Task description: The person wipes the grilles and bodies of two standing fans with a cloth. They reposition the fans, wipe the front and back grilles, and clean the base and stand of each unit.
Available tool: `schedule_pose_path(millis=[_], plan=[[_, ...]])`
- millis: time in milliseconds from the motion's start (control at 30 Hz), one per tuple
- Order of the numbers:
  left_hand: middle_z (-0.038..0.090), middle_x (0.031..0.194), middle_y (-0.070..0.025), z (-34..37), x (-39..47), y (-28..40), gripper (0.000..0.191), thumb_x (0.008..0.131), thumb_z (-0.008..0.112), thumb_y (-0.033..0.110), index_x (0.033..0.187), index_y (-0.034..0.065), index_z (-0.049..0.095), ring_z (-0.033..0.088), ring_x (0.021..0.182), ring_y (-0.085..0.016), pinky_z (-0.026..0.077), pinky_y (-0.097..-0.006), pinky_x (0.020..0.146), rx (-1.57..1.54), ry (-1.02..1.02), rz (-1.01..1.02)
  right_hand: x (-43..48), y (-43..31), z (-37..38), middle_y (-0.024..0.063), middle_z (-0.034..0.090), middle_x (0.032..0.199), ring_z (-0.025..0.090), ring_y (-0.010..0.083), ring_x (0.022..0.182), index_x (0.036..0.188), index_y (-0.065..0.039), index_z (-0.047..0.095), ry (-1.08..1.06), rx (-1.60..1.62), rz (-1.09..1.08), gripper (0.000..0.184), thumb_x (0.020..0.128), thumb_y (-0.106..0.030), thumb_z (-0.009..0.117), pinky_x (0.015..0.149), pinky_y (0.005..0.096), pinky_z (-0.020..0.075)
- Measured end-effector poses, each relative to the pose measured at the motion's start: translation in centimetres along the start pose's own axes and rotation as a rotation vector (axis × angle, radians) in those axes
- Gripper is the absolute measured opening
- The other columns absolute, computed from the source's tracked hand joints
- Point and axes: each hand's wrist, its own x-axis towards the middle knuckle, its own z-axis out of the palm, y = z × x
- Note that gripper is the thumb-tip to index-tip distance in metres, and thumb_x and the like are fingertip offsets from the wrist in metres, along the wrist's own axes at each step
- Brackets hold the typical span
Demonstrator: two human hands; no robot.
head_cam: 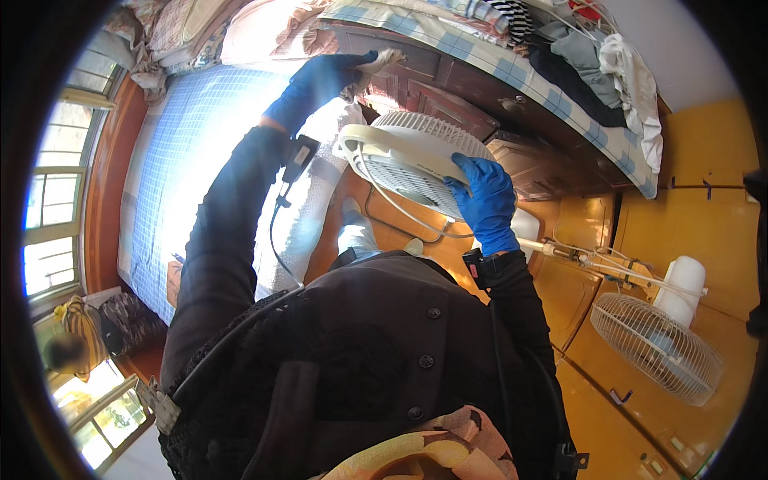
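A white electric fan (420,159) with a slotted round housing tilts in front of my body. My right hand (485,201), in a blue glove, grips the cream band along the fan's side. A white power cord (390,201) loops down from the housing and passes near my right wrist. Up and to the left, my left hand (333,75), also gloved in blue, holds a crumpled pale cloth (384,63). The cloth is apart from the fan, in front of a dark wooden cabinet (414,57).
Left of me is a bed (162,138) with a blue checked sheet. Clothes (576,66) lie on the cabinet top, over a checked cover (540,87). A wall-type fan with a wire cage (657,348) is at the right, by yellow wooden cupboards (690,228). A dark cord (390,222) runs along the floor.
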Motion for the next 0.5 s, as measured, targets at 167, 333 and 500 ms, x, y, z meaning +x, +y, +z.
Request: schedule_pose_path(millis=[167,333,500], plan=[[0.075,0.100,-0.0085,3.5,-5.8,4.3,0.042,0.099,0.061,0.011,0.141,0.0148,0.061,0.070,0.076,-0.016,0.058,-0.0290,0.070,0.099,0.176,0.301,0.9,1.1,0.2,0.0096,0.069,0.109,0.065,0.0318,0.096,0.124,-0.019,0.068,-0.012,-0.040,-0.003,0.043,0.084,-0.029,0.080,0.084,0.0424,0.0530],[0.060,0.133,-0.0124,10.9,-7.6,8.1,0.050,0.089,0.057,0.009,0.137,0.0214,0.060,0.068,0.092,-0.025,0.057,-0.0346,0.076,0.776,-0.031,0.505,1.0,0.9,0.5,0.0090,0.069,0.108,0.063,0.0323,0.101,0.125,-0.020,0.067,-0.048,-0.065,-0.016,0.043,0.084,-0.031,0.078,0.089,0.0436,0.0504],[0.067,0.109,-0.0079,9.6,-7.1,4.4,0.036,0.090,0.063,0.025,0.126,0.0234,0.066,0.068,0.077,-0.028,0.055,-0.0387,0.066,0.872,0.170,0.424,0.9,1.0,0.2,0.0091,0.069,0.107,0.062,0.0326,0.101,0.126,-0.019,0.067,-0.066,-0.078,0.004,0.044,0.085,-0.031,0.078,0.088,0.0441,0.0495]])
